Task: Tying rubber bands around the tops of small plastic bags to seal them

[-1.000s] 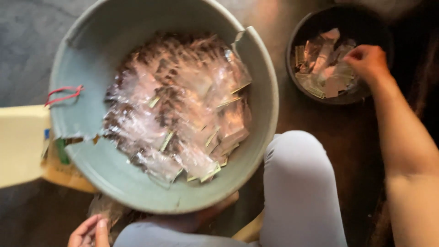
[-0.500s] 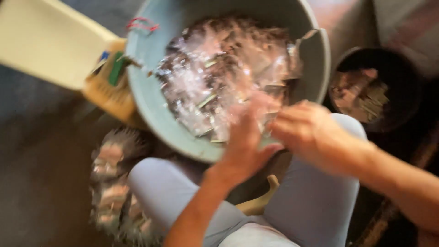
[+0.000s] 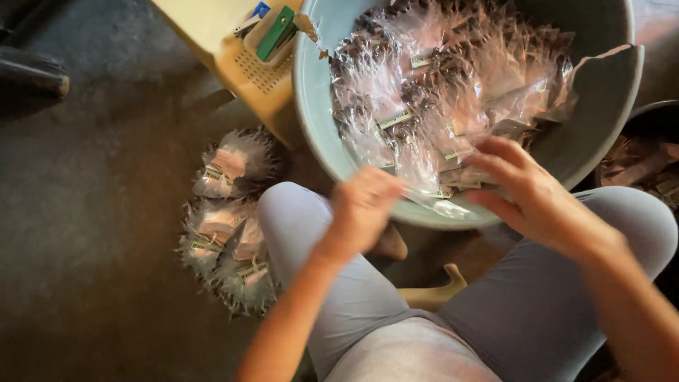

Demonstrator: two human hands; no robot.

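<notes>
Together, the left hand (image 3: 364, 205) and right hand (image 3: 527, 187) pinch one clear packet (image 3: 440, 205) at the basin (image 3: 315, 106) rim.

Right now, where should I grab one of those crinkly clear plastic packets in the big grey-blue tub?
Probably pinch a loose corner of a clear plastic packet at the near rim of the grey-blue tub, coming from above: they lie flat and overlapping, with edges sticking up.
</notes>
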